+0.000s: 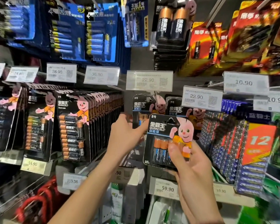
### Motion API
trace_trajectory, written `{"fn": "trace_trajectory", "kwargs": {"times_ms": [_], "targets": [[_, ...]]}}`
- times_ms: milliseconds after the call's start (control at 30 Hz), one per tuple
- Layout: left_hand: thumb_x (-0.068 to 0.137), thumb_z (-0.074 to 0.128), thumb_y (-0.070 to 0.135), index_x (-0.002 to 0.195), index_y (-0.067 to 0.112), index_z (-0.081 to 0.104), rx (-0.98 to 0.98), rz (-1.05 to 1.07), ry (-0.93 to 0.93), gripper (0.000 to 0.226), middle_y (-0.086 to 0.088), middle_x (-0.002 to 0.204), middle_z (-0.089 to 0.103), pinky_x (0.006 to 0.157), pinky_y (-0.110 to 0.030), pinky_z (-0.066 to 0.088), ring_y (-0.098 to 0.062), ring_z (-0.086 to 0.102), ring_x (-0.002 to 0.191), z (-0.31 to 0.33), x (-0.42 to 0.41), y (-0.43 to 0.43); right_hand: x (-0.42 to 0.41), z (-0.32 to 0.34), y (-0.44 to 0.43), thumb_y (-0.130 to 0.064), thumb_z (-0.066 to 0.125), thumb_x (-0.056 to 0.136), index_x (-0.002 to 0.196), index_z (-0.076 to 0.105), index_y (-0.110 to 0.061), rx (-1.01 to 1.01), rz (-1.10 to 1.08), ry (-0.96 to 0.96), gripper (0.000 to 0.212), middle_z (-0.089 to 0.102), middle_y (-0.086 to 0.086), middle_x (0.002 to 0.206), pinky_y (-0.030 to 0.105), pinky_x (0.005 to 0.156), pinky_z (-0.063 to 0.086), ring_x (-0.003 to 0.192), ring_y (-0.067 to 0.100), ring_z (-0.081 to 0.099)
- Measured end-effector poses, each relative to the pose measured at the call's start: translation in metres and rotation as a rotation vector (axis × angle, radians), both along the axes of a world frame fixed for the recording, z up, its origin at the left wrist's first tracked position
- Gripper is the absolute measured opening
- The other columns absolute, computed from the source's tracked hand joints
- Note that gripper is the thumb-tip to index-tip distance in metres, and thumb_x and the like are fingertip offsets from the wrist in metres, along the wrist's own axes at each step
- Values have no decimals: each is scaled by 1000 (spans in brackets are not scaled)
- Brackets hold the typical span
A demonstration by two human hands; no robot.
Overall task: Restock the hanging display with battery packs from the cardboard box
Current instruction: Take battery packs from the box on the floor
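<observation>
**Hanging a battery pack on its peg**

Right hand (190, 159), nearest the camera, is closed on a battery pack (166, 139), thumb pressed on the front of the blister and fingers behind the lower edge. It holds the pack upright, just in front of the matching hanging packs (143, 109) under the 22.90 price tag (149, 80). Left hand (125, 133) is half open with nothing enclosed; its fingertips reach to the hanging packs and touch the upper left corner of the held pack. The cardboard box is not in view.

Procedure, as judged from this position:
- Raise the pack so its hang hole (170, 121) lines up with the peg tip, which the price tag partly hides
- Steady the hanging packs with the left hand
- Keep the card face forward and level; a tilted card is likely to catch on the tag
- Slide the pack back until it meets the row, then let go
</observation>
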State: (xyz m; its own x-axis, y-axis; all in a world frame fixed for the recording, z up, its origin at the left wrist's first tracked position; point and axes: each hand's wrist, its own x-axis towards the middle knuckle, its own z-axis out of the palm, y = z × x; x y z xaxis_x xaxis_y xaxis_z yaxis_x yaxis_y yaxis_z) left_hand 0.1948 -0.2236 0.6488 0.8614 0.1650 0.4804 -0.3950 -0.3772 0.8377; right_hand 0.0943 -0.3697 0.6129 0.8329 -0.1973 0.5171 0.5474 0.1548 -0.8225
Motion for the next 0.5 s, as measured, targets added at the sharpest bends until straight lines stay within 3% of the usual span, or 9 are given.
{"fn": "trace_trajectory", "kwargs": {"times_ms": [67, 133, 233, 367, 433, 500], "targets": [[81, 70, 62, 103, 19, 54, 76, 49, -38, 50, 3, 73, 68, 57, -33, 54, -7, 63, 59, -4, -5, 8, 2, 7, 4, -14, 61, 96, 113, 70, -27, -5, 4, -11, 23, 76, -5, 104, 49, 70, 63, 99, 14, 72], [87, 60, 64, 108, 23, 50, 128, 125, -114, 48, 6, 72, 66, 60, -34, 51, -3, 62, 60, -9, -14, 20, 4, 14, 8, -16, 61, 97, 118, 67, -24, -35, 3, -29, 23, 75, -7, 106, 49, 61, 63, 95, 14, 73], [96, 53, 56, 109, 26, 52, 76, 157, -287, 33, 9, 77, 64, 59, -26, 43, -5, 61, 66, -7, -32, 31, 12, 25, 15, -16, 61, 97, 120, 67, -20, -46, 12, -56, 23, 75, -4, 106, 47, 61, 63, 93, 14, 74], [95, 48, 56, 95, 29, 63, -57, -134, -381, 31, 9, 74, 63, 56, -27, 41, -12, 54, 58, 8, -49, 29, 25, 40, 24, -14, 62, 98, 115, 68, -16, -71, 38, -75, 18, 74, -5, 101, 46, 62, 64, 92, 10, 72], [99, 54, 47, 91, 26, 66, -19, -181, -373, 25, 6, 72, 65, 57, -34, 44, -17, 55, 61, 15, -50, 24, 29, 46, 28, -14, 61, 99, 115, 67, -17, -79, 61, -64, 18, 75, -8, 101, 44, 62, 64, 94, 8, 72], [99, 59, 35, 90, 21, 67, -17, -175, -366, 18, -8, 80, 68, 68, -46, 47, -31, 59, 74, 19, -45, 20, 34, 49, 29, -16, 62, 99, 116, 68, -18, -59, 68, -39, 18, 75, -3, 106, 41, 61, 63, 98, 14, 72]]}}
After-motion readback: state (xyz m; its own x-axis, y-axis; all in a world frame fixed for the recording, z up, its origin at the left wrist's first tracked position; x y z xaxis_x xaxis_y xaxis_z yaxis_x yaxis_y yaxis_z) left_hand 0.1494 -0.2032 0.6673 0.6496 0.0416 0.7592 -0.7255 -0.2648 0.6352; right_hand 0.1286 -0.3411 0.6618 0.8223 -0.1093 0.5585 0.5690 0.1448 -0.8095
